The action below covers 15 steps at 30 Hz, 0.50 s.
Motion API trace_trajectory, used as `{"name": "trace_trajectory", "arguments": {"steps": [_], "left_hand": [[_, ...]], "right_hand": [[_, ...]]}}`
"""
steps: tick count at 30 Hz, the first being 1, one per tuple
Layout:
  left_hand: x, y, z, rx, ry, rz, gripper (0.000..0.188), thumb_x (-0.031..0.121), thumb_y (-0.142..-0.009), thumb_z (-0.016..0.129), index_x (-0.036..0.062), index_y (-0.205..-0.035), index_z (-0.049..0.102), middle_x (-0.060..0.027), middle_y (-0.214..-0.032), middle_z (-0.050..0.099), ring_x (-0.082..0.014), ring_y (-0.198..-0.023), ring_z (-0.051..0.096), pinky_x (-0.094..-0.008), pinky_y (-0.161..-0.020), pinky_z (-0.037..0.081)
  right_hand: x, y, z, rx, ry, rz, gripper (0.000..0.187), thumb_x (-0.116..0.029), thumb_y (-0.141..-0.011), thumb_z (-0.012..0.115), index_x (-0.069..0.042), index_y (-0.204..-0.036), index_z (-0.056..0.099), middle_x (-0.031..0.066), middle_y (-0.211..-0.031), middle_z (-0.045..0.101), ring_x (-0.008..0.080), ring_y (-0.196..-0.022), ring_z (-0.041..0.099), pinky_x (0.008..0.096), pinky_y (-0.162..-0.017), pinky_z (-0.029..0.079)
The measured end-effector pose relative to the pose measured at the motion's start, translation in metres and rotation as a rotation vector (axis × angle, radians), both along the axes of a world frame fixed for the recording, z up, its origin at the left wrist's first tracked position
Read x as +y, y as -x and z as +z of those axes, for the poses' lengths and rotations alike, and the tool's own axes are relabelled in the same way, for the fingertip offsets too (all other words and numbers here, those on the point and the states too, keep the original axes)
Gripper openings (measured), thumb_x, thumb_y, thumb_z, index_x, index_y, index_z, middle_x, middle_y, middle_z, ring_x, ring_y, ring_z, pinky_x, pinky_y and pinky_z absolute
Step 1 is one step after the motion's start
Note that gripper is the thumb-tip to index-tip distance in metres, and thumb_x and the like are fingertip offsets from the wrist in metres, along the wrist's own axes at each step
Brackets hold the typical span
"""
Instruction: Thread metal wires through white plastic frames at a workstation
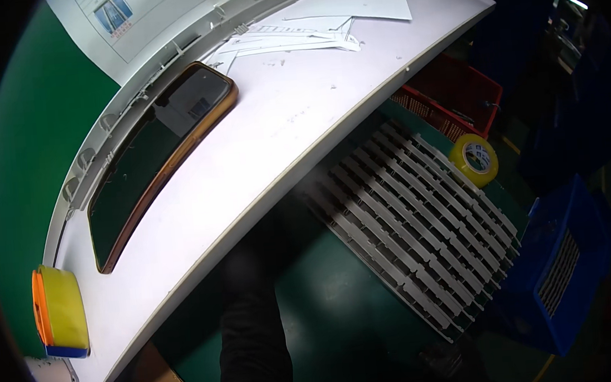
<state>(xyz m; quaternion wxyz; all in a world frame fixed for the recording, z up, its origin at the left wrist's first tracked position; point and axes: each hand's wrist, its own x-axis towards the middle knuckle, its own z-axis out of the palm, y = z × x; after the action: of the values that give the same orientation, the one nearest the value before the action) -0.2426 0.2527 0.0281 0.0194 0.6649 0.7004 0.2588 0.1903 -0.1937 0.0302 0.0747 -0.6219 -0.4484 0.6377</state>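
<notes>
Slender grey plastic strips (419, 243) lie side by side on the dark green tabletop (315, 312) at four o'clock from the view's centre; handling them well would mean supporting their length and keeping the rows parallel. The right hand (444, 358), at five o'clock, is a dim shape near their lower corner; whether its fingers are spread, closed or touching anything, I cannot tell. Shadow hides the left hand beyond the black fabric sleeve (253, 346) at seven o'clock, its grip unreadable.

Here's a dark cloth sleeve (255, 353), cut by the lower edge, its hand lost in shadow! White printed paper sheet (156, 27), clipped up top!
</notes>
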Motion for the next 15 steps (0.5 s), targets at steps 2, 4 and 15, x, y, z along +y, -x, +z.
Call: {"name": "trace_trajectory", "arguments": {"steps": [2,4,15], "left_hand": [[-0.005,0.014,0.007,0.04,-0.074,-0.064,0.031,0.028,-0.079,0.053,0.0102,-0.103,0.061,-0.0173,-0.105,0.059,-0.0322,-0.099,0.055,-0.0408,-0.084,0.043],[-0.025,0.007,0.019,-0.06,-0.141,-0.093,0.033,0.032,-0.077,0.056,0.0105,-0.102,0.061,-0.0185,-0.104,0.058,-0.0331,-0.099,0.054,-0.041,-0.084,0.043],[-0.315,-0.028,0.066,-0.055,0.42,-0.108,0.022,0.026,-0.078,0.054,0.0068,-0.088,0.06,-0.0157,-0.083,0.061,-0.0336,-0.081,0.058,-0.0427,-0.07,0.046]], "right_hand": [[-0.003,-0.001,-0.001,0.006,-0.022,0.014,0.018,-0.025,-0.082,0.06,-0.007,-0.083,0.061,0.0045,-0.058,0.054,0.0151,-0.047,0.051,0.029,-0.043,0.041],[-0.003,-0.002,0.0,0.007,-0.055,0.013,0.018,-0.025,-0.082,0.06,-0.006,-0.083,0.061,0.0044,-0.058,0.054,0.0148,-0.047,0.051,0.0289,-0.043,0.041],[-0.017,-0.007,0.009,-0.004,-0.175,-0.024,0.022,-0.026,-0.081,0.061,-0.004,-0.083,0.061,0.0039,-0.058,0.054,0.0134,-0.047,0.05,0.0285,-0.044,0.041]]}}
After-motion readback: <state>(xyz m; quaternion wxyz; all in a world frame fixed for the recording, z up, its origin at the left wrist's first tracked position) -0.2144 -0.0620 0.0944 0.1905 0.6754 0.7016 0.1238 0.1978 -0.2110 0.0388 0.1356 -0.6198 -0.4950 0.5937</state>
